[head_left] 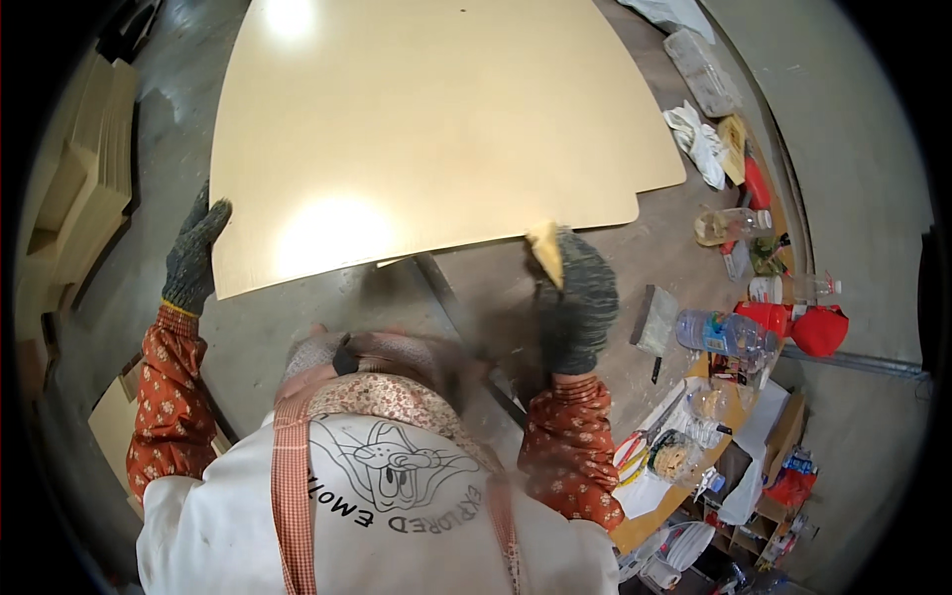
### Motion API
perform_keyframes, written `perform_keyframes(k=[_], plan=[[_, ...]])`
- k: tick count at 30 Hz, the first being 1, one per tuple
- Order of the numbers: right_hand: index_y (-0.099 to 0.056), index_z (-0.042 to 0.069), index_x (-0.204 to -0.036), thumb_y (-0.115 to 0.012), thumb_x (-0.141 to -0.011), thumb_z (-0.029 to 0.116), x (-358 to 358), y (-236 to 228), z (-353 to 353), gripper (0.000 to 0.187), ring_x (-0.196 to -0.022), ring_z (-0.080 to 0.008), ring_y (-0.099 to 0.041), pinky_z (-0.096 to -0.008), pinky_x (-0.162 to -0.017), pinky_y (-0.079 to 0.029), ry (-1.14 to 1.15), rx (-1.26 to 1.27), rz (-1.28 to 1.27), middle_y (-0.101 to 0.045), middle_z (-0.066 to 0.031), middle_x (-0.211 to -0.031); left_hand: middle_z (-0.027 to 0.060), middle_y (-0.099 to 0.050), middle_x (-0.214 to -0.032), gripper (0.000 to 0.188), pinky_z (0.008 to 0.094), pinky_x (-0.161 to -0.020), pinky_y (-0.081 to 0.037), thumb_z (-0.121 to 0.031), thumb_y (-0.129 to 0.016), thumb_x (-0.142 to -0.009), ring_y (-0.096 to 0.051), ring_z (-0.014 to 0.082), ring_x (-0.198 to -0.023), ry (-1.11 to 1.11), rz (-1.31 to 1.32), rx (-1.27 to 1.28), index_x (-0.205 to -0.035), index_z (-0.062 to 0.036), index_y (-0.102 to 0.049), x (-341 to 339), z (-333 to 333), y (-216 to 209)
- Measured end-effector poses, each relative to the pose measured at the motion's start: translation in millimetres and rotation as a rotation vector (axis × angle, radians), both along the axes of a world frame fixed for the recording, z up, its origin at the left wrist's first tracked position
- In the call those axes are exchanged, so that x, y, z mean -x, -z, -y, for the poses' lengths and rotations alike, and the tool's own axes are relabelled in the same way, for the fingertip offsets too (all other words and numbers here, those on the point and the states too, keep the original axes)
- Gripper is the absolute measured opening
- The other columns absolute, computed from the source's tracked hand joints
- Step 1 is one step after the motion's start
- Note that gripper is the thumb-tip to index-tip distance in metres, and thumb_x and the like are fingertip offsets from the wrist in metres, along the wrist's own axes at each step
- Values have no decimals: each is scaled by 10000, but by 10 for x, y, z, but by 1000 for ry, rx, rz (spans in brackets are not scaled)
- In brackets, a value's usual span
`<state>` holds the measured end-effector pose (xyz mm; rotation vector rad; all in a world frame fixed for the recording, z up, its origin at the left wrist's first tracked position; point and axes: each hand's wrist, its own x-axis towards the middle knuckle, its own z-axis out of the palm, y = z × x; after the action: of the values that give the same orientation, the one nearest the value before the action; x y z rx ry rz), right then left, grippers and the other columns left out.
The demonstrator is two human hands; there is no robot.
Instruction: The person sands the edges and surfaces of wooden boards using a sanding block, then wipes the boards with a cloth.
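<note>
A large pale-yellow panel [446, 129] with rounded corners and a notch on its right lies in front of me. At its left edge is my left hand [193, 258], in a dark grey knitted glove, thumb over the rim and the other fingers partly hidden. My right hand [577, 302], gloved alike and slightly blurred, is closed on a small folded yellow piece [547, 252]. That piece touches the panel's near edge; whether it is sandpaper or cloth I cannot tell.
Stacked boards [84, 169] stand at the far left. Along the right side of the worktable lie a scraper [654, 322], a large plastic bottle [727, 332], scissors [650, 431], smaller bottles, a white crumpled bag [697, 144] and a red object [819, 330].
</note>
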<state>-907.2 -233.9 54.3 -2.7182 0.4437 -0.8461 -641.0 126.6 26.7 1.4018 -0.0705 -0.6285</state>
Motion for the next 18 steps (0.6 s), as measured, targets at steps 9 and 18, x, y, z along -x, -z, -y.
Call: perform_keyframes(k=[9,18], plan=[[-672,37,-1129,-658,-839,75,202,22,594,292,-1006,-326,-648,-415,-890,-503,224,-6,-53,-689,-161,-1071,151,-473,-1421,631,301,-1023,-420,-224,-538,-980,-515,195,-1231,51,112,-82,-1503,12,-275,9,-1,5],[-676,0,-1096,-719,-843,98,151,58,667,275,-919,-263,-685,-349,-825,-533,198,-104,65,-699,-165,-1034,132,-514,-1364,585,313,-962,-468,-237,-531,-990,-559,197,-1165,43,142,-135,-1484,-6,-319,52,36,-43]])
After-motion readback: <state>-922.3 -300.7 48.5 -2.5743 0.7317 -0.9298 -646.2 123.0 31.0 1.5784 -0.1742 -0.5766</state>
